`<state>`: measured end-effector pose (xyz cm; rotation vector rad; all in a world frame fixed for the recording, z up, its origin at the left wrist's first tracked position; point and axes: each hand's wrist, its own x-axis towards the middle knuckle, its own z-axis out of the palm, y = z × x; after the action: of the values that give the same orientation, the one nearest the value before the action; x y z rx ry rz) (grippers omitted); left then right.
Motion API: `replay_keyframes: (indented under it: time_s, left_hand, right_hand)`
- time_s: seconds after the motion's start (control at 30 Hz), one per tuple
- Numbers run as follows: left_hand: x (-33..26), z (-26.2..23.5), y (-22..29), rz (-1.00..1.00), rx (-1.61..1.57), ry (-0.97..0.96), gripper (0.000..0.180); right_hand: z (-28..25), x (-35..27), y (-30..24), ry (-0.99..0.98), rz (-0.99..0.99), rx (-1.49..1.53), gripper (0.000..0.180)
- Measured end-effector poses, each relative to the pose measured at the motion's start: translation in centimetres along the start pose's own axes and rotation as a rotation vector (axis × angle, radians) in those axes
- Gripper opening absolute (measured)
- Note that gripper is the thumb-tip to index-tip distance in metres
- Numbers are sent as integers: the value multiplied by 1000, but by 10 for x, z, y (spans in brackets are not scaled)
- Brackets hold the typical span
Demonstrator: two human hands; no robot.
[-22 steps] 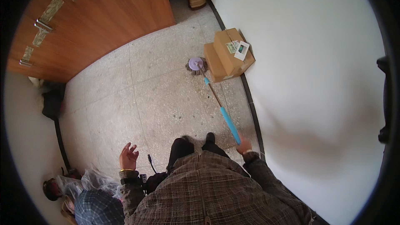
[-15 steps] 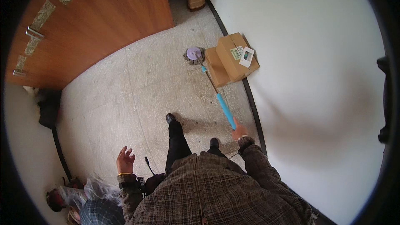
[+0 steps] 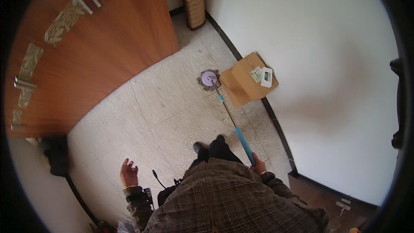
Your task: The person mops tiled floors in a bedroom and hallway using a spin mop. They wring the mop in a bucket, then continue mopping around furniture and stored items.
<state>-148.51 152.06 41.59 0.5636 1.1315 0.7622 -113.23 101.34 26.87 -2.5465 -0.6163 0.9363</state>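
Note:
My right hand [image 3: 258,164] is wrapped round the blue grip of a mop [image 3: 245,145], near the handle's top end. The metal handle slants away to a round purple mop head [image 3: 210,79] with a grey fringe, which lies on the floor. That head is beside the left edge of a cardboard box [image 3: 248,77], and I cannot tell whether they touch. My left hand [image 3: 129,174] is held out at the left with its fingers apart and nothing in it. A short black cable [image 3: 158,178] sticks up just right of it.
A white packet with a dark picture [image 3: 266,77] lies on the cardboard, near the white wall [image 3: 319,95]. A wooden door [image 3: 116,39] stands at the upper left. A rolled mat [image 3: 193,2] leans in the far corner. Dark brown flooring [image 3: 319,196] shows at the lower right.
My feet, apart before, are now close together. The view has shifted, so box and mop head appear lower. The mop head still lies beside the box; my right hand keeps its hold.

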Motion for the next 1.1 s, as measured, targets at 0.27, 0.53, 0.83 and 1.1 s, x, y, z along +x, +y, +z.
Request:
replay_keyframes:
  time_s: [0.27,0.53,0.83,1.1]
  left_hand:
    - [117,74,72,25,98,-79,29]
    - [219,143,145,32,149,-58,31]
    - [408,270,197,-183,428,-295,32]
    - [524,376,283,-171,578,-606,26]
  right_hand:
    - [42,38,-66,32,87,153,81]
    - [68,41,-135,2,168,372,70]
    - [144,66,-314,165,468,551,67]
    - [218,133,-493,398,664,755,64]
